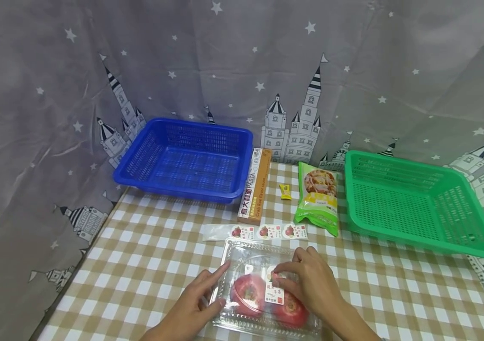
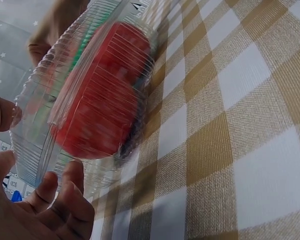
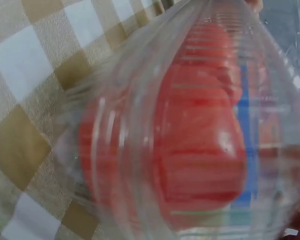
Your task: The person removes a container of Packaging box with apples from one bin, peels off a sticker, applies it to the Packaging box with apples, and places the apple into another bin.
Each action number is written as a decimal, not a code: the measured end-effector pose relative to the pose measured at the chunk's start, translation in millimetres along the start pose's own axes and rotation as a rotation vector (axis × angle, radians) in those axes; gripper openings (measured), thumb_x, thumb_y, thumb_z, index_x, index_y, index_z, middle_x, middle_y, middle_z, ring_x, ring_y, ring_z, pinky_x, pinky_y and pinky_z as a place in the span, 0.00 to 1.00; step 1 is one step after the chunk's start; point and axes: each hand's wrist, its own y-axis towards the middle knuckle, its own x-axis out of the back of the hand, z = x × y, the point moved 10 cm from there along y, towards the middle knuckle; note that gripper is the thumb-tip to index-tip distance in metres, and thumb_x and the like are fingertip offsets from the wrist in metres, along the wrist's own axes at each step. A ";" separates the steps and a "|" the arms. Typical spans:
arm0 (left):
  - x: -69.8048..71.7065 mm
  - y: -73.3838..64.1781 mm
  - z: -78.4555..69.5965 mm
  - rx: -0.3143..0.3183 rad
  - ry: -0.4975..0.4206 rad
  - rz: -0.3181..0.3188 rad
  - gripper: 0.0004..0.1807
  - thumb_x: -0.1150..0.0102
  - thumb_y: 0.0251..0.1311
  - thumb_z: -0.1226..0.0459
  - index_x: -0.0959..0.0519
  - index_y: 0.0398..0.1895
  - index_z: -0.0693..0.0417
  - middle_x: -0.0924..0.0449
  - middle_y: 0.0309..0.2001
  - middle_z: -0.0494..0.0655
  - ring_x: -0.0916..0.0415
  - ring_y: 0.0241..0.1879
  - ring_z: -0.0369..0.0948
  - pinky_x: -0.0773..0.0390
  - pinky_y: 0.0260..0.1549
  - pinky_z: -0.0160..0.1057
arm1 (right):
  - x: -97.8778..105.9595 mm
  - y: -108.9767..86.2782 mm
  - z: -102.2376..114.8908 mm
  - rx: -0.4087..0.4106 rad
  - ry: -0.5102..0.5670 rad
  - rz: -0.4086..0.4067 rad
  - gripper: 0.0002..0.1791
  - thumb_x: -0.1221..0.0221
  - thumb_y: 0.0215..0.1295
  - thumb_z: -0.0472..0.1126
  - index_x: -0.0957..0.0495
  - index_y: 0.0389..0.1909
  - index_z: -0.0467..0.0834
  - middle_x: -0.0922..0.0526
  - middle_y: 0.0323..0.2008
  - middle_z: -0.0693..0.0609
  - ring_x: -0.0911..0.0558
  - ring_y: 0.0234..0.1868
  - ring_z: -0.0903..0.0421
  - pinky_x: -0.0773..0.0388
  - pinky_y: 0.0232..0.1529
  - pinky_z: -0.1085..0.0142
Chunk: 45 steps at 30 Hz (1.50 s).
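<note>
A clear plastic clamshell box (image 1: 246, 253) with red tomatoes (image 1: 248, 294) inside rests on the checked cloth, its lid down. My left hand (image 1: 192, 303) holds its left edge, the thumb over the lid and the curled fingers against the side wall in the left wrist view. My right hand (image 1: 312, 282) pinches the upper end of a white label sticker (image 1: 274, 294) between thumb and index finger, over the middle of the lid. Behind the box lies a backing strip (image 1: 216, 232) with several similar labels. In the right wrist view the tomatoes (image 3: 200, 140) show blurred through the box.
A blue basket (image 1: 182, 192) stands at the back left, a green basket (image 1: 416, 241) at the right. Between them lie a pasta box (image 1: 255, 187), a small yellow packet (image 1: 285, 191) and a green food bag (image 1: 318, 199). A grey curtain (image 1: 224, 42) hangs behind.
</note>
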 end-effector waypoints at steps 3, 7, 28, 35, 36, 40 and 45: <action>-1.2 0.0 1.7 0.001 -0.005 0.007 0.34 0.41 0.66 0.61 0.38 0.74 0.42 0.39 0.31 0.48 0.37 0.25 0.41 0.26 0.18 0.33 | 1.4 3.5 -4.2 -0.002 0.021 -0.045 0.10 0.22 0.41 0.50 0.13 0.25 0.54 0.37 0.23 0.64 0.40 0.25 0.65 0.39 0.25 0.74; -1.7 -0.3 2.7 0.000 -0.007 0.004 0.34 0.40 0.66 0.61 0.38 0.75 0.42 0.39 0.31 0.47 0.38 0.25 0.40 0.26 0.19 0.32 | 2.5 6.2 -9.5 -0.009 0.046 -0.078 0.12 0.21 0.39 0.44 0.17 0.21 0.51 0.38 0.23 0.62 0.40 0.24 0.65 0.37 0.23 0.74; -4.6 -4.2 16.0 0.229 -0.150 -0.060 0.36 0.35 0.60 0.63 0.35 0.72 0.31 0.33 0.42 0.50 0.38 0.26 0.36 0.30 0.19 0.29 | 47.7 -23.8 -94.9 -0.358 0.267 -0.245 0.07 0.28 0.53 0.32 0.16 0.28 0.44 0.25 0.21 0.59 0.29 0.20 0.64 0.33 0.19 0.75; -5.7 -2.9 18.0 0.253 -0.178 -0.070 0.37 0.36 0.59 0.66 0.34 0.71 0.32 0.33 0.42 0.51 0.32 0.30 0.40 0.26 0.20 0.31 | 46.5 -71.0 -177.9 -0.906 0.448 -0.200 0.18 0.37 0.67 0.49 0.18 0.41 0.36 0.17 0.33 0.47 0.24 0.28 0.58 0.25 0.25 0.68; -5.9 -2.9 18.1 0.253 -0.179 -0.069 0.37 0.36 0.59 0.66 0.34 0.71 0.32 0.33 0.41 0.51 0.32 0.30 0.41 0.26 0.21 0.31 | 47.7 -77.9 -186.5 -0.959 0.503 -0.222 0.19 0.38 0.67 0.50 0.18 0.41 0.36 0.18 0.33 0.48 0.24 0.28 0.57 0.24 0.26 0.68; -8.6 -3.1 17.8 0.244 -0.218 -0.044 0.37 0.39 0.61 0.66 0.36 0.72 0.33 0.31 0.44 0.52 0.29 0.38 0.45 0.21 0.33 0.36 | 50.1 -100.5 -212.5 -1.101 0.758 -0.308 0.20 0.40 0.67 0.55 0.18 0.42 0.41 0.21 0.31 0.51 0.25 0.27 0.59 0.23 0.27 0.68; -15.0 -3.1 15.4 0.203 -0.362 0.020 0.36 0.45 0.66 0.69 0.40 0.75 0.39 0.34 0.56 0.60 0.24 0.49 0.51 0.19 0.44 0.44 | 53.9 -114.6 -229.1 -1.108 1.031 -0.408 0.20 0.45 0.68 0.58 0.18 0.43 0.45 0.21 0.31 0.54 0.24 0.27 0.60 0.23 0.26 0.70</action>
